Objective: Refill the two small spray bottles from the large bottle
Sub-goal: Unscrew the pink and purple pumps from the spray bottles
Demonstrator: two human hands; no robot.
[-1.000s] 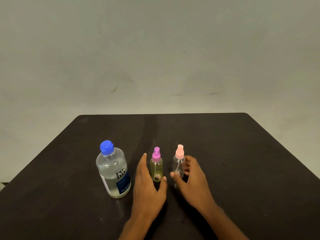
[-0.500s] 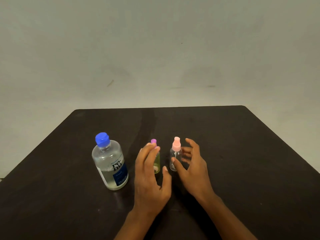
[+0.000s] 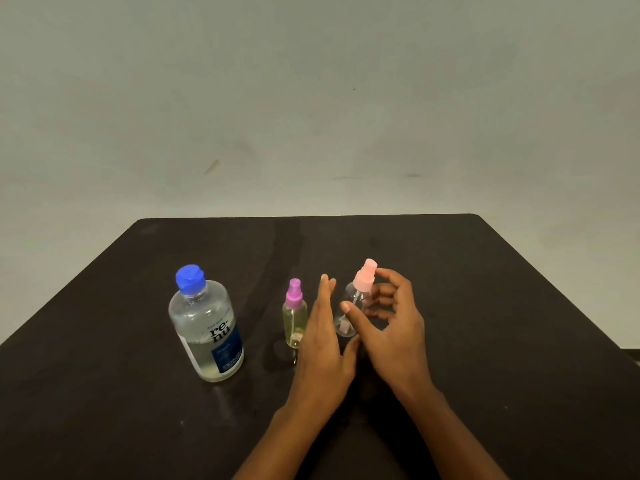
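The large clear bottle (image 3: 207, 327) with a blue cap and a blue label stands on the left of the dark table (image 3: 502, 306), partly filled with clear liquid. To its right stands a small yellowish spray bottle (image 3: 294, 317) with a purple top. My right hand (image 3: 391, 327) grips the small clear spray bottle (image 3: 352, 296) with a pink top, thumb in front and fingers curled behind; the bottle leans to the right. My left hand (image 3: 322, 344) is held edge-on with straight fingers between the two small bottles, holding nothing.
The table's far edge runs along a plain pale wall (image 3: 311, 98). Bare dark tabletop lies to the right of my hands and behind the bottles.
My right hand has closed around the pink-topped bottle and tilted it. My left hand has moved from in front of the purple-topped bottle to the gap between the two small bottles.
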